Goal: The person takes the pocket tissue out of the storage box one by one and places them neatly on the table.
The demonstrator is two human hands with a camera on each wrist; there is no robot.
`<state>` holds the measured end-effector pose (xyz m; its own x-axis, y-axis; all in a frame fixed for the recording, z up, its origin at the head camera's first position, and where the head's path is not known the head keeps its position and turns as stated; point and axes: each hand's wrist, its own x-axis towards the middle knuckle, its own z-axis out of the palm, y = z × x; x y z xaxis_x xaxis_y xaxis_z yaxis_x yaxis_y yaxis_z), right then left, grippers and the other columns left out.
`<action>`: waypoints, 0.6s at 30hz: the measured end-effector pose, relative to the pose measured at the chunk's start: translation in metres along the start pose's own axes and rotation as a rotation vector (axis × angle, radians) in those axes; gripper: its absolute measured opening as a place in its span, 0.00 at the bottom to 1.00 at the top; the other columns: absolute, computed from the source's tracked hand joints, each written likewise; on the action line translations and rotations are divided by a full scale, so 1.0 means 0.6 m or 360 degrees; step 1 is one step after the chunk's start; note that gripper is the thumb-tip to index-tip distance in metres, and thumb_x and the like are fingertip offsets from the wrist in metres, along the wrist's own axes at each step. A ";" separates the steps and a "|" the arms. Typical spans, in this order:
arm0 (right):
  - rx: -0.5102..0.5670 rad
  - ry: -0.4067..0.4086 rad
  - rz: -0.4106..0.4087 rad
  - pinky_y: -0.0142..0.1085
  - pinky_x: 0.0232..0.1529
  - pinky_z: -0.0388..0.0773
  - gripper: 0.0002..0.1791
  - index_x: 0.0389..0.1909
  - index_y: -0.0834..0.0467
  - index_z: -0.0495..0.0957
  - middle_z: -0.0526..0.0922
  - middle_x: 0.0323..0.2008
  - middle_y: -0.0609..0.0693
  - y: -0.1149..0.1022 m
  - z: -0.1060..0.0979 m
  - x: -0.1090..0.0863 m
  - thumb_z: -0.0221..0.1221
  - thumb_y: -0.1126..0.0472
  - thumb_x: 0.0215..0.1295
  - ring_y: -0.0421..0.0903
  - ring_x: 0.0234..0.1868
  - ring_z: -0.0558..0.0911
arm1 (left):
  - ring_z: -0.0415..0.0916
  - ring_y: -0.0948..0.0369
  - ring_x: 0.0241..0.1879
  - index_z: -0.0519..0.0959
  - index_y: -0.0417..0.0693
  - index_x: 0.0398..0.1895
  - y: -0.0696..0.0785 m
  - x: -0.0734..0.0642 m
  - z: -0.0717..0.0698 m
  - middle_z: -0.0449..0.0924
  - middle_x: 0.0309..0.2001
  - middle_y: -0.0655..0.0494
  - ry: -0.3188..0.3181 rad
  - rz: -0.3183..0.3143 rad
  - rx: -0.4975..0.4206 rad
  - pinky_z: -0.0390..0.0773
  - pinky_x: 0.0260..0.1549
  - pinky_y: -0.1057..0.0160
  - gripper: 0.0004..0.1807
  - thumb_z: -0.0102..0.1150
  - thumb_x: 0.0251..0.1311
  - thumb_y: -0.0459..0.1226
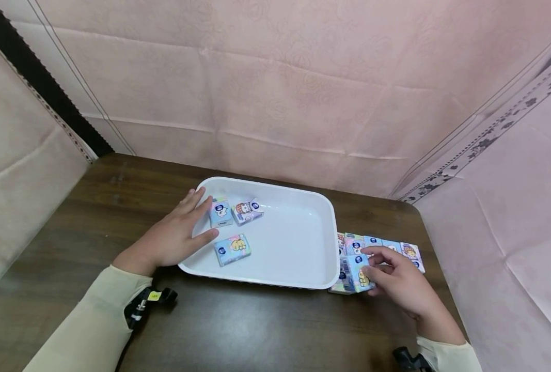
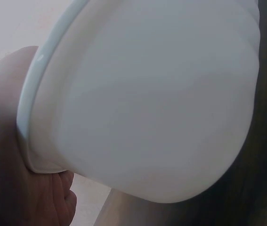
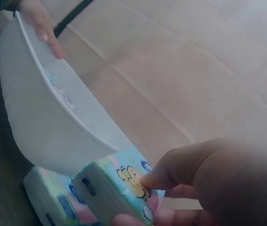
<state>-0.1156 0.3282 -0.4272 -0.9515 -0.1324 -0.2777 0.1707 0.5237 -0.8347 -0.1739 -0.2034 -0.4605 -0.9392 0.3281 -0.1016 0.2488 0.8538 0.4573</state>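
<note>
My right hand (image 1: pixel 398 281) pinches a blue tissue pack (image 1: pixel 361 273) with a yellow cartoon character between thumb and fingers. In the right wrist view this tissue pack (image 3: pixel 124 183) is tilted, beside a second pack (image 3: pixel 60 195) at the white tray's outer wall. My left hand (image 1: pixel 175 237) lies spread over the left rim of the white tray (image 1: pixel 294 248), fingers straight. Three tissue packs lie inside the tray: a light blue one (image 1: pixel 221 212) by the left fingertips, a purple one (image 1: pixel 248 212), and a blue-yellow one (image 1: pixel 233 250) nearer the front.
Several more tissue packs (image 1: pixel 391 246) sit in rows right of the tray, partly covered by the right hand. Tray and packs stand on a dark wooden table (image 1: pixel 238 320). Pale pink cloth (image 1: pixel 275 103) hangs behind and at both sides.
</note>
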 end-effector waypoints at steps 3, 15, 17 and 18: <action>-0.0020 0.0032 0.0069 0.46 0.39 0.95 0.28 0.76 0.59 0.76 0.78 0.55 0.65 0.013 -0.005 -0.001 0.69 0.59 0.80 0.49 0.42 0.87 | 0.25 0.46 0.94 0.44 0.56 0.95 0.000 0.000 0.001 0.24 0.95 0.58 -0.0003 -0.0001 0.0001 0.50 0.84 0.24 0.53 0.51 0.81 0.69; -0.0064 0.0053 0.0266 0.46 0.40 0.95 0.27 0.77 0.59 0.75 0.82 0.52 0.61 0.055 -0.013 -0.003 0.66 0.60 0.82 0.51 0.44 0.85 | 0.24 0.46 0.94 0.43 0.58 0.95 -0.004 0.003 0.004 0.23 0.95 0.60 -0.0007 -0.0001 0.0006 0.50 0.84 0.24 0.53 0.50 0.81 0.70; -0.0072 0.0053 0.0268 0.46 0.40 0.95 0.27 0.77 0.60 0.75 0.84 0.52 0.60 0.060 -0.013 0.000 0.65 0.59 0.83 0.52 0.44 0.86 | 0.24 0.46 0.94 0.43 0.58 0.95 -0.005 0.003 0.004 0.23 0.94 0.60 -0.0008 0.0000 0.0006 0.50 0.84 0.24 0.53 0.50 0.81 0.70; -0.0078 0.0053 0.0266 0.45 0.41 0.95 0.26 0.77 0.60 0.75 0.85 0.51 0.60 0.062 -0.013 0.002 0.65 0.59 0.83 0.51 0.45 0.87 | 0.24 0.46 0.94 0.43 0.58 0.95 -0.006 0.003 0.004 0.23 0.94 0.60 -0.0007 0.0000 0.0005 0.50 0.84 0.24 0.53 0.50 0.81 0.70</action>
<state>-0.1121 0.3541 -0.4549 -0.9191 -0.0125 -0.3939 0.3151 0.5768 -0.7537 -0.1759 -0.2046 -0.4644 -0.9381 0.3299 -0.1051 0.2498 0.8551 0.4544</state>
